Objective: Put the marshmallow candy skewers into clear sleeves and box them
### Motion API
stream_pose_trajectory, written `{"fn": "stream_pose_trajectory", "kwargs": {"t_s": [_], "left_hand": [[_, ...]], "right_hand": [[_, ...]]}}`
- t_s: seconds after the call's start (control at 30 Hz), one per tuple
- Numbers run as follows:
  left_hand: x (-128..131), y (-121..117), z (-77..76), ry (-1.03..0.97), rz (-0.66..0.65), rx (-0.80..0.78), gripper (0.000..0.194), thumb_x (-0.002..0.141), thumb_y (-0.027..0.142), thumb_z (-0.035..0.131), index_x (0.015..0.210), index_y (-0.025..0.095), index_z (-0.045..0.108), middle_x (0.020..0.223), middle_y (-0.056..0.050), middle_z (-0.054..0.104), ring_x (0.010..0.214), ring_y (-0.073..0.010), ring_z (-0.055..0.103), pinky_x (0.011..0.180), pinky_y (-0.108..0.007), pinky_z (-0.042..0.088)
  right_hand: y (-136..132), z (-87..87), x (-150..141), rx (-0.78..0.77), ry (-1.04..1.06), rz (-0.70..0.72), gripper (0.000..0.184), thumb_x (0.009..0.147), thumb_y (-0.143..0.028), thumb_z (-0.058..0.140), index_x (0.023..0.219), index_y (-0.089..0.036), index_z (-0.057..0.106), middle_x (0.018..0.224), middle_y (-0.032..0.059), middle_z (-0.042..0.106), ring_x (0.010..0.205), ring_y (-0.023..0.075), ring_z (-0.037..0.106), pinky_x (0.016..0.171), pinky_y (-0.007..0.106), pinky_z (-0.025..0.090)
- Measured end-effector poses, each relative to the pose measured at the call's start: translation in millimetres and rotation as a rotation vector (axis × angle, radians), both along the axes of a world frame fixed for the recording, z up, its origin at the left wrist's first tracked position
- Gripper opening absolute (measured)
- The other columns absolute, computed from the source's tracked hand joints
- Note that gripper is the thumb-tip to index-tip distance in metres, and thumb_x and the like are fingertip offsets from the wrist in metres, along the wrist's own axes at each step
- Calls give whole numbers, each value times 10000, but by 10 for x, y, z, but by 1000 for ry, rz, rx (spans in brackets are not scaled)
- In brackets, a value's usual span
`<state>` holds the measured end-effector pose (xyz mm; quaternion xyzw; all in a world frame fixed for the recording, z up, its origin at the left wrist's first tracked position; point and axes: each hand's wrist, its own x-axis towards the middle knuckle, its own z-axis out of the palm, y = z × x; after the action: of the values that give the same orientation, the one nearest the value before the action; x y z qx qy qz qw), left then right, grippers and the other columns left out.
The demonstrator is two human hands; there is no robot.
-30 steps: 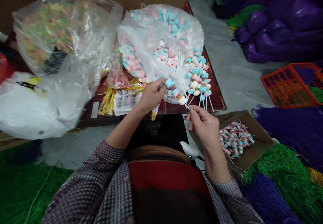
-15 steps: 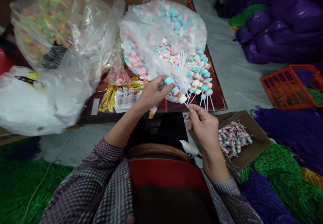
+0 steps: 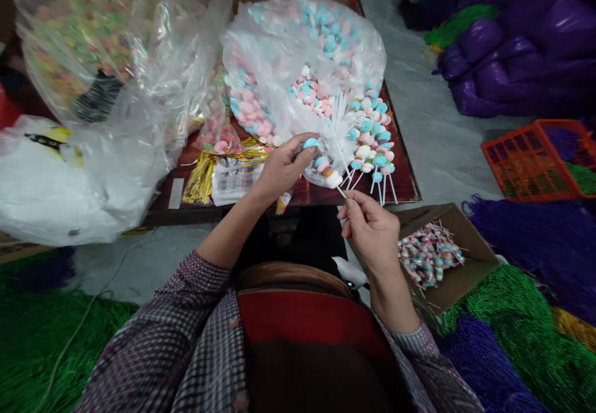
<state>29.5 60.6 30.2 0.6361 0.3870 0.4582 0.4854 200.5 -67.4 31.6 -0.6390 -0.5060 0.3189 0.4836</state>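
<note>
Fingers of the right hand (image 3: 372, 226) pinch a thin white stick (image 3: 341, 192) mid-frame; the left hand (image 3: 283, 167) grips its round, soft-looking pastel candies (image 3: 321, 164), best pressed lightly, stick steady.

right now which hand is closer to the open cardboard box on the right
Right. The right hand, pinching the stick, is just left of the box; the left hand, at the top candies, is farther left.

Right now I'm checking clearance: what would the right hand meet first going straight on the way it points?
Sliding along the stick it pinches, the right hand would likely meet the white sweets lowest on that stick first, though depth is unclear.
</note>
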Motion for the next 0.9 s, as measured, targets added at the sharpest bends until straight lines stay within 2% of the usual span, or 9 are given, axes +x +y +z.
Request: {"fn": "stream_pose_trajectory", "kwargs": {"t_s": [0.17, 0.33, 0.5, 0.63, 0.73, 0.8, 0.9], "left_hand": [[17, -53, -55, 118, 130, 84, 313, 948, 387, 567, 1148, 205, 724, 900, -19, 762, 813, -142, 663, 773, -270, 495], [21, -83, -73, 212, 225, 137, 292, 933, 359, 610, 1158, 225, 739, 755, 2, 717, 677, -137, 606, 692, -276, 450], [24, -76, -64, 158, 242, 115, 231, 921, 293, 620, 1099, 247, 760, 746, -2, 717, 658, -140, 596, 694, -296, 454], [24, -75, -63, 120, 245, 79, 251, 926, 289, 603, 1128, 251, 748, 792, -3, 744, 667, -136, 611, 709, -295, 476], [-26, -68, -70, 79, 218, 61, 275, 931, 327, 614, 1169, 247, 726, 894, -20, 770, 766, -144, 662, 763, -294, 499], [-85, -59, -74, 33, 225, 22, 315, 941, 386, 616, 1214, 253, 698, 943, -23, 771, 784, -146, 667, 759, -293, 507], [-179, -43, -70, -48, 278, -77, 337, 984, 445, 543, 1239, 254, 652, 983, -33, 765, 686, -128, 622, 660, -285, 497]], "right_hand": [[13, 51, -80, 13, -40, -12, 246, 964, -329, 564, 1092, -207, 735, 660, -56, 658, 403, 41, 529, 407, 184, 425], [11, 138, -176, 38, -134, -1, 243, 979, -314, 542, 1083, -218, 740, 660, -48, 660, 414, 47, 534, 435, 200, 447], [49, 58, -230, 64, -103, -8, 244, 982, -306, 535, 1084, -227, 742, 657, -49, 651, 416, 47, 530, 438, 207, 451], [119, -71, -263, 1, 43, -1, 277, 966, -349, 552, 1136, -224, 731, 663, -56, 647, 404, 42, 519, 422, 199, 437], [162, -100, -244, -124, 180, 99, 333, 920, -413, 627, 1173, -216, 721, 654, -68, 647, 399, 46, 522, 423, 200, 435], [178, -86, -212, -178, 240, 159, 319, 885, -450, 679, 1088, -212, 737, 640, -68, 643, 402, 46, 516, 420, 197, 414], [194, -58, -177, -161, 345, 154, 296, 868, -491, 700, 950, -207, 712, 663, -57, 644, 431, 38, 498, 428, 190, 390]]}}
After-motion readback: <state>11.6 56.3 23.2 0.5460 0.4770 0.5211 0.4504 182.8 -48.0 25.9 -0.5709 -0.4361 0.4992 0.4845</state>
